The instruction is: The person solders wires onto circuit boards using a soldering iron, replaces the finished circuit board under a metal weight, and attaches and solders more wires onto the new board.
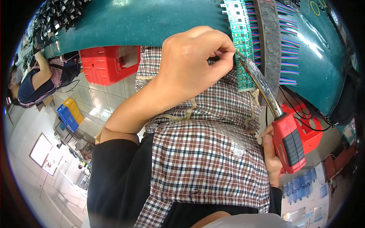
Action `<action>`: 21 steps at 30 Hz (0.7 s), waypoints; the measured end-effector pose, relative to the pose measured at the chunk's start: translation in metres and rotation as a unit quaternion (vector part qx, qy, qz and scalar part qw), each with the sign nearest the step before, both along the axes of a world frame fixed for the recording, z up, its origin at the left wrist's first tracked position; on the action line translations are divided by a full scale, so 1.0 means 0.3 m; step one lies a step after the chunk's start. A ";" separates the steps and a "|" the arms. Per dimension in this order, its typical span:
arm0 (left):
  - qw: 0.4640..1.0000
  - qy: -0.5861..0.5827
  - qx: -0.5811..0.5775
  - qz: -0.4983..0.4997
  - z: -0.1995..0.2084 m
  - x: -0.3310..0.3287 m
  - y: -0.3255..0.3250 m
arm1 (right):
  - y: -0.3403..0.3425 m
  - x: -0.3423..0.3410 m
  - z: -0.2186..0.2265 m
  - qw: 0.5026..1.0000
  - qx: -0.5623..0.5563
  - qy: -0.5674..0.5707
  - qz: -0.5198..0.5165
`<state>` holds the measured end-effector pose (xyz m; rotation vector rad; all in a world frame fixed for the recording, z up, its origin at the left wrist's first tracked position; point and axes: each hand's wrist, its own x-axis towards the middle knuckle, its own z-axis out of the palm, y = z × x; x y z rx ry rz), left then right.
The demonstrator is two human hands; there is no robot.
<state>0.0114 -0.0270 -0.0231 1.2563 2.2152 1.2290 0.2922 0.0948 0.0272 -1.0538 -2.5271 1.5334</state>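
Though near left hand (194, 64), iron tip (240, 56) apart.

The person wears a black short-sleeved top (118, 178) under a checked apron (205, 152) — red, white and dark plaid, with pale fabric straps (one crosses the chest). Both forearms are bare, the left hand (194, 64) and right hand (270, 155) ungloved — no rings or watch visible.

Bright, even light with glare on the green table (159, 22); strong fisheye bending, dark vignetted corners.
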 end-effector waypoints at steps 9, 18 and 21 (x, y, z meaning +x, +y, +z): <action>1.000 0.006 -0.001 0.002 -0.001 0.000 0.002 | 0.011 0.006 0.009 1.000 -0.013 -0.008 -0.008; 1.000 0.010 0.003 0.005 0.004 0.000 0.002 | 0.024 0.009 -0.003 1.000 0.013 0.014 0.015; 1.000 0.009 0.001 0.005 0.000 0.001 0.003 | 0.015 -0.010 -0.009 0.999 0.013 0.038 0.006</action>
